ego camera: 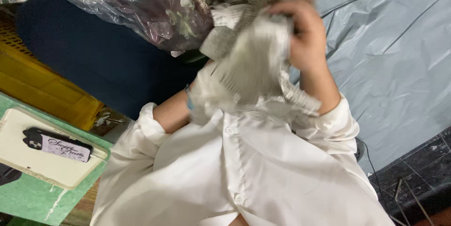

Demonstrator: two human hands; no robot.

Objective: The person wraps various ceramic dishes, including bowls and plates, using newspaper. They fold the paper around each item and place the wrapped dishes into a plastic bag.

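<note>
A crumpled sheet of newspaper (249, 61) is bunched up in front of my chest. My right hand (305, 33) is closed on its upper right part. My left hand is hidden behind the paper; only its forearm (171, 111) shows, reaching up into the bundle, with a bluish band at the wrist. Both arms come out of the sleeves of my white button shirt (235, 165). Just above the paper lies a clear plastic bag (155, 10) with dark purple flowered cloth inside it.
A grey plastic sheet (390, 52) covers the right side. A dark blue surface (94, 52) and a yellow crate (37, 85) sit at left. A cream tray (28, 160) with a black-and-white tag rests on a green mat (33, 198). Dark tiles (423, 169) lie at bottom right.
</note>
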